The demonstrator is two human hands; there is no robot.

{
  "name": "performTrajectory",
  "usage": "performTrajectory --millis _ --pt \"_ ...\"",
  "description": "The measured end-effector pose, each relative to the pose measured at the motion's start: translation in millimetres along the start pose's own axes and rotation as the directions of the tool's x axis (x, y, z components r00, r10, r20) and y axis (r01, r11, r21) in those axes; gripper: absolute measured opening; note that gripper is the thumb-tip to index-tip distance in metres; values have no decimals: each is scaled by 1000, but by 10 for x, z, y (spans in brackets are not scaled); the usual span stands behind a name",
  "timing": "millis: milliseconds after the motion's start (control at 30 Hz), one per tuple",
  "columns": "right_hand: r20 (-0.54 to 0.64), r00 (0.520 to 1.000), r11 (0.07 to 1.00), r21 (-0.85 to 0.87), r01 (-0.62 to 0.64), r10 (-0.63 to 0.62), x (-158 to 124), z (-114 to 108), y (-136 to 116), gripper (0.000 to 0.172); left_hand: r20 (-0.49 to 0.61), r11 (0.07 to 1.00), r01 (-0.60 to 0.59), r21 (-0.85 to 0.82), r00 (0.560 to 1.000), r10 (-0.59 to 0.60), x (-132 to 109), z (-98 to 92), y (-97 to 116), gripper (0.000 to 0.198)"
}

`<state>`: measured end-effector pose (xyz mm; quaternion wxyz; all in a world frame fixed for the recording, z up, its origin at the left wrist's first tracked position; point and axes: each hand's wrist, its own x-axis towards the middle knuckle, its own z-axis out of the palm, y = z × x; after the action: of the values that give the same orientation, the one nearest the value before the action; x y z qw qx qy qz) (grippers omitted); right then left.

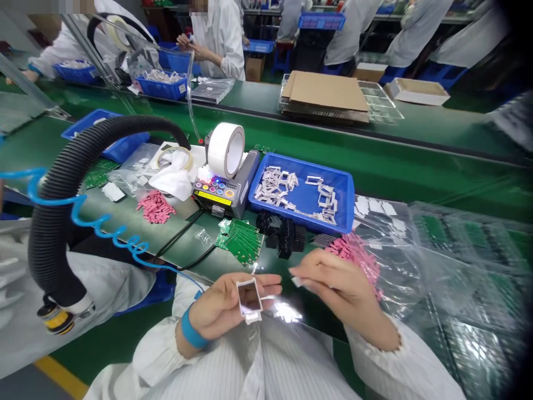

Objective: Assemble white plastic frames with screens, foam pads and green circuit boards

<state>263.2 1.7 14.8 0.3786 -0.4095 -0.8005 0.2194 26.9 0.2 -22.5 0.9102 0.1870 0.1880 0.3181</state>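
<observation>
My left hand (222, 303), with a blue band at the wrist, holds a small white rectangular frame (250, 300) with a dark, glossy panel inside it. The thumb presses on one side while the other fingers stretch out behind. To the right, apart from the frame, my right hand (337, 283) pinches a small white piece (297, 281) between thumb and fingertips; its exact kind is too small to tell. Beyond the hands lie a fan of green circuit boards (240, 241) and stacks of black parts (285, 236).
A blue tray (350, 203) of white frames stands behind the black parts, beside a tape dispenser (225, 194) with a white roll on top. Pink pieces (155, 207) lie to the left. A black flexible hose (52, 222) arches at left. Clear trays (458, 233) with boards sit right.
</observation>
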Motion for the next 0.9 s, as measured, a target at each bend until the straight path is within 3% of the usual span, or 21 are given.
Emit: performTrajectory --millis 133,267,333,467,600,700,900 --pt "279 957 993 104 57 -84 350 182 -200 30 36 999 -2 -39 999 4 -38 21 -2 35" --pt "396 908 982 169 78 -140 516 294 -204 31 22 1000 18 6 1000 -19 -118 17 39 39" --pt "345 929 984 155 86 -136 524 337 -208 28 4 999 -7 31 1000 6 -151 20 66 40" --pt "56 998 999 43 19 -22 439 470 -254 14 -64 987 -150 61 986 154 -167 17 76 35" --pt "-176 984 992 -127 9 -31 322 634 -307 17 -90 967 -231 110 966 241 -127 23 41 33" --pt "-240 968 970 -243 15 -75 266 704 -320 22 -122 959 -256 123 955 270 -93 53 27 33" --pt "-227 968 959 -281 39 -106 224 747 -284 26 -146 947 -285 148 941 305 -96 86 16 33"
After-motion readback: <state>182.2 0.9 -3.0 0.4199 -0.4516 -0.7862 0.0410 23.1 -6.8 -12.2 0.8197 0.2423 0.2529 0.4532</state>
